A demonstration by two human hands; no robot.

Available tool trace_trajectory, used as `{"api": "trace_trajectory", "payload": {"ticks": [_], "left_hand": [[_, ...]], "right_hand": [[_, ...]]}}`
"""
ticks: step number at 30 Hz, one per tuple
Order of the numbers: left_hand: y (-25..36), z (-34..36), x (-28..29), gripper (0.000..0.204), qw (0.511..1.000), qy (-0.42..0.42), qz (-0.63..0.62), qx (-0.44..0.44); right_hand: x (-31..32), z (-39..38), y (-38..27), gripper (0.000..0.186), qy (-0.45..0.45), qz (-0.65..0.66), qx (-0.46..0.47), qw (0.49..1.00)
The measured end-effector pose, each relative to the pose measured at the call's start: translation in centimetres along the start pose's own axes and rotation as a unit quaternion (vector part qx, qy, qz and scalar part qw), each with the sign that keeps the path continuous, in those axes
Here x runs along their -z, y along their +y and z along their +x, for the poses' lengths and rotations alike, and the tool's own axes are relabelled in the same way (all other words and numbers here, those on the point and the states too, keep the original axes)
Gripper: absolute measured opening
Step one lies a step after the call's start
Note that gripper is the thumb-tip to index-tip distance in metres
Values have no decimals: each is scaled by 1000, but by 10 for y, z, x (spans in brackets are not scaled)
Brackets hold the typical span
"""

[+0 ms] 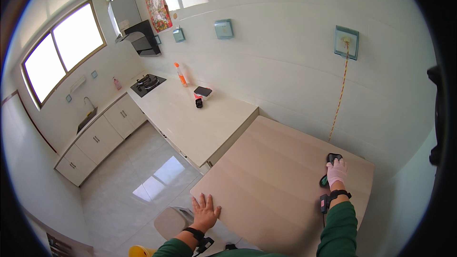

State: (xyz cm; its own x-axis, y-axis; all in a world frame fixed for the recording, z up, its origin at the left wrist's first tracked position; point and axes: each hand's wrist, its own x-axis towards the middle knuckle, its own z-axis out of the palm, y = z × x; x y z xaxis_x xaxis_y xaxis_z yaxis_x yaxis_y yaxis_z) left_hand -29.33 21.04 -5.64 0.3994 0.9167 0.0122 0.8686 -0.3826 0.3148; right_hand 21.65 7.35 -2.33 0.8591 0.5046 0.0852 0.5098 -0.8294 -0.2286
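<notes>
My left hand (205, 214) is bare and lies with fingers spread on the near left edge of the pale brown table (266, 171). It holds nothing. Toward the table's right side, my right hand (337, 170), in a pink glove, is closed over a black object (334, 156) with a green patch near its lower left end. The object rests on the tabletop; my hand covers its middle, so its kind cannot be made out. Both wrists wear black straps with small boxes.
A yellow-orange braided cord (341, 96) runs from a wall socket (346, 43) down to the table's back edge. Left of the table, a counter (214, 123) holds a spray bottle (181, 76) and a gas hob (148, 84). A stool (171, 222) stands beside my left arm.
</notes>
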Motion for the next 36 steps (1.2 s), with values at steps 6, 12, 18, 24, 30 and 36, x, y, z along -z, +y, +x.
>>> {"api": "trace_trajectory", "payload": {"ticks": [6, 12, 18, 24, 30, 36], "left_hand": [[2, 1, 6, 77, 1000, -27, 4, -7], [-1, 3, 15, 79, 997, -59, 45, -27], [-17, 5, 33, 75, 991, -69, 69, -86], [-42, 2, 27, 68, 985, 4, 48, -168], [-65, 2, 28, 60, 978, -15, -36, -206], [-65, -1, 34, 57, 976, -10, -8, -217]], "right_hand": [[-8, -29, -82, 54, -40, -61, 2, 997], [-46, -102, -210, 53, -21, -56, 236, 970], [-54, -187, -292, 55, -81, -43, 405, 910], [-38, -251, -315, 53, -142, -50, 515, 844], [-34, -254, -303, 53, -150, -10, 509, 848], [-51, -218, -253, 53, -52, 23, 416, 908]]}}
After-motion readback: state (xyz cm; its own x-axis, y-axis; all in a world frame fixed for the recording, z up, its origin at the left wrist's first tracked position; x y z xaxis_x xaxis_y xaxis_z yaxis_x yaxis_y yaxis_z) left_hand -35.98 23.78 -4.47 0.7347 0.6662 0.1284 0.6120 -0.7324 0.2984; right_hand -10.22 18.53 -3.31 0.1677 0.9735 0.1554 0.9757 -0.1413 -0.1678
